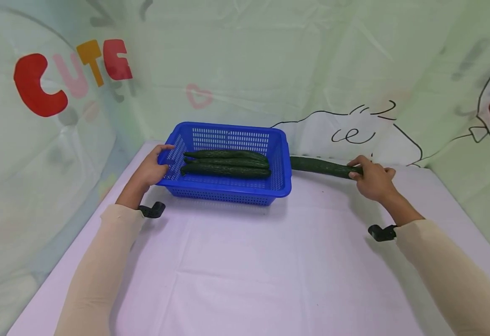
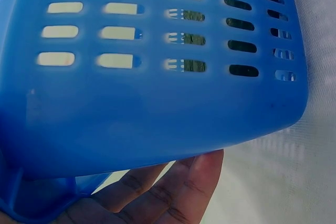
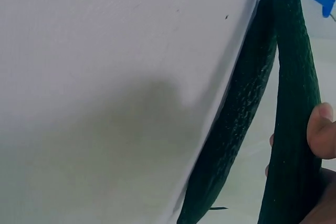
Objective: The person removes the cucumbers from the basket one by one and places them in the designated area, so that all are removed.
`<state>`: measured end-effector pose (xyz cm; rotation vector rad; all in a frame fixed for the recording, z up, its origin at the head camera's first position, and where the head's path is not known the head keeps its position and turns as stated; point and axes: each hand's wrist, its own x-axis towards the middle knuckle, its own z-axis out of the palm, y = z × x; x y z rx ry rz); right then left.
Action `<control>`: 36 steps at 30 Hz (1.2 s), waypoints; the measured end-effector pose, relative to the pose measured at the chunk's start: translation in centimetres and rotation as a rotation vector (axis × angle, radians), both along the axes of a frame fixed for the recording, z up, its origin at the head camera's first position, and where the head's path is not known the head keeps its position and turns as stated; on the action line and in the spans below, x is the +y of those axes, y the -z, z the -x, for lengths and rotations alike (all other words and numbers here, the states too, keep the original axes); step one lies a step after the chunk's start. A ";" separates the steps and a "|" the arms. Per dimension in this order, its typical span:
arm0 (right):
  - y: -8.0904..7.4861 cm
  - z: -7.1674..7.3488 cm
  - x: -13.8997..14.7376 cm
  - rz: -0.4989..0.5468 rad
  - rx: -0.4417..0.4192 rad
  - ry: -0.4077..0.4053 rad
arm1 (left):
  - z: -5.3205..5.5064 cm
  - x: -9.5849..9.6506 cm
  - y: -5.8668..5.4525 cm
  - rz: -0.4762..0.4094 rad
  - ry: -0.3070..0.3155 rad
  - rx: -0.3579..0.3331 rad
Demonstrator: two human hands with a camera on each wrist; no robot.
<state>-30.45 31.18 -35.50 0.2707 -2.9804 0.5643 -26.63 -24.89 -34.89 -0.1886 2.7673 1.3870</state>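
A blue plastic basket (image 1: pixel 224 187) with slotted walls stands on the table, several dark green cucumbers (image 1: pixel 228 162) lying side by side in it. My left hand (image 1: pixel 151 167) grips its left end by the rim; the left wrist view has the fingers (image 2: pixel 202 179) against the slotted wall (image 2: pixel 157 114). Right of the basket, my right hand (image 1: pixel 373 177) holds one more cucumber (image 1: pixel 320 166) near its right end. In the right wrist view, the thumb (image 3: pixel 321 129) lies along this held cucumber (image 3: pixel 294 93). Another cucumber (image 3: pixel 231 119) lies beside it there, mostly hidden in the head view.
A white cloth covers the table (image 1: pixel 236 270). Behind it and at both sides hang pale green printed curtains (image 1: pixel 236 60) with coloured letters and line drawings. Each wrist carries a small black camera mount (image 1: pixel 152 210).
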 end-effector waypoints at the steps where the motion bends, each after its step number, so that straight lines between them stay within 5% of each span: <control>1: 0.2 0.1 0.0 0.000 -0.005 -0.004 | 0.0 0.0 0.0 -0.001 0.003 0.001; 36: 2.0 2.6 1.1 -0.016 -0.086 0.016 | 0.1 -0.2 0.1 -0.002 0.008 0.011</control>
